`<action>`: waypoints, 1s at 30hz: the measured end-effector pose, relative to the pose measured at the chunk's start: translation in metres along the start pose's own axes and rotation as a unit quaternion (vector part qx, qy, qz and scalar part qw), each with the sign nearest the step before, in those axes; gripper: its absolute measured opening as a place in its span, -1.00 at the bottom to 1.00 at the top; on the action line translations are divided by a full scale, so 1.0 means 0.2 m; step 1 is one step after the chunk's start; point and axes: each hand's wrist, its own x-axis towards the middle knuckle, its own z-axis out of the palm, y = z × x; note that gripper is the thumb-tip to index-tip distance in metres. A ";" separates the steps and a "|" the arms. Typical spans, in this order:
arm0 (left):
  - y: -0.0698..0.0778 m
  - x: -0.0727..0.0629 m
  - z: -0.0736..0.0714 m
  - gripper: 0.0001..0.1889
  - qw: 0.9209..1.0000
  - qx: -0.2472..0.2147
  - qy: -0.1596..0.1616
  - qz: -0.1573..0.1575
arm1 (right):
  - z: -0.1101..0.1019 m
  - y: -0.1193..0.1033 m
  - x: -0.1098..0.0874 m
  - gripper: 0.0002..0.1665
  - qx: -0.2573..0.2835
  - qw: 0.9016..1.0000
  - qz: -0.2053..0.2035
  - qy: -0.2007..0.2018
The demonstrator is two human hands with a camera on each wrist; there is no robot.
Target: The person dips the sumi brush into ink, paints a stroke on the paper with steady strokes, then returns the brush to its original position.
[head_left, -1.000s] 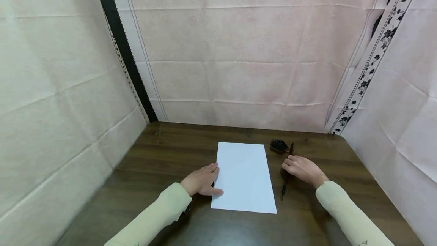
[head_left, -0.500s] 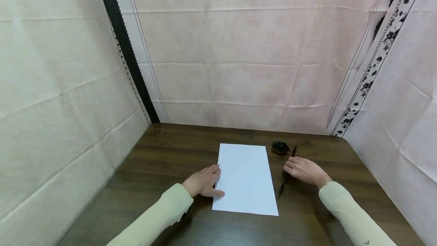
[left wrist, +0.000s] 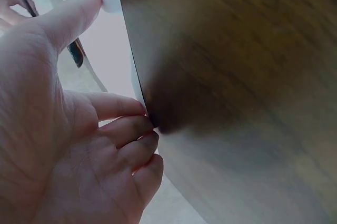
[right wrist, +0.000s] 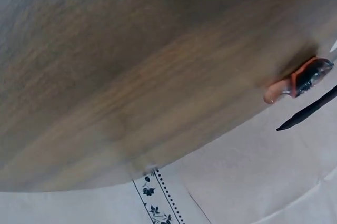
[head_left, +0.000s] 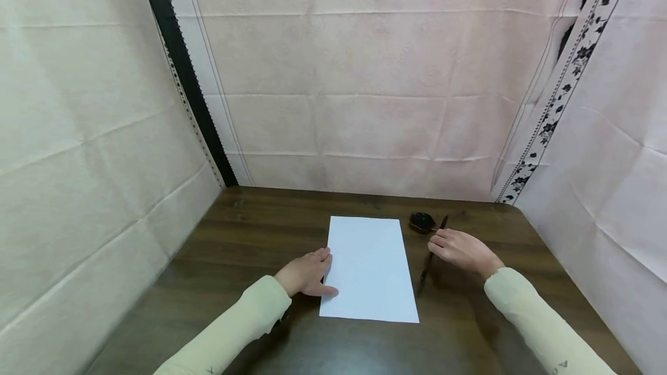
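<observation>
A white sheet of paper (head_left: 371,271) lies on the brown table. On its left edge rests my left hand (head_left: 306,274), thumb spread onto the sheet and fingertips right at the margin; the left wrist view shows the palm side of the hand (left wrist: 68,134). To the right of the sheet, my right hand (head_left: 462,250) pinches a slim dark pen (head_left: 425,269), which slants with its lower end pointing down toward the paper's right side. The pen's tapered upper end (right wrist: 308,114) shows in the right wrist view, where the hand itself is out of frame.
Behind the right hand sits a small glossy black object (head_left: 422,221) with an orange-brown end (right wrist: 276,91). Pale cloth (head_left: 339,74) hangs at the back and on both sides of the wooden table (head_left: 271,213). A floral border strip (head_left: 547,126) runs down the right corner.
The pen's lower end has swung left toward the paper, and its slant has grown. My right hand has shifted only slightly. The left hand and paper keep their places.
</observation>
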 end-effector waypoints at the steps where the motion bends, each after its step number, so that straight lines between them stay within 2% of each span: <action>1: 0.00 0.00 0.00 -0.01 1.000 -0.002 0.001 -0.001 | -0.01 0.01 0.00 -0.51 0.001 1.000 0.002 0.004; 9: -0.01 0.00 -0.01 -0.02 1.000 -0.010 -0.007 0.001 | -0.10 0.08 0.04 -0.53 0.009 0.999 0.010 0.036; 16: -0.01 0.01 0.01 -0.01 1.000 -0.003 -0.004 0.001 | -0.19 0.15 0.08 -0.51 0.037 0.996 0.037 0.078; 20: -0.01 0.01 0.02 -0.01 1.000 -0.001 -0.004 0.001 | -0.24 0.20 0.12 -0.60 0.046 0.992 0.056 0.099; 24: -0.02 0.01 0.02 -0.01 1.000 -0.001 -0.005 0.005 | -0.28 0.24 0.16 -0.71 0.062 0.988 0.083 0.118; 30: -0.03 0.01 0.03 -0.03 1.000 0.019 0.005 0.025 | -0.32 0.28 0.19 -0.59 0.094 0.974 0.128 0.159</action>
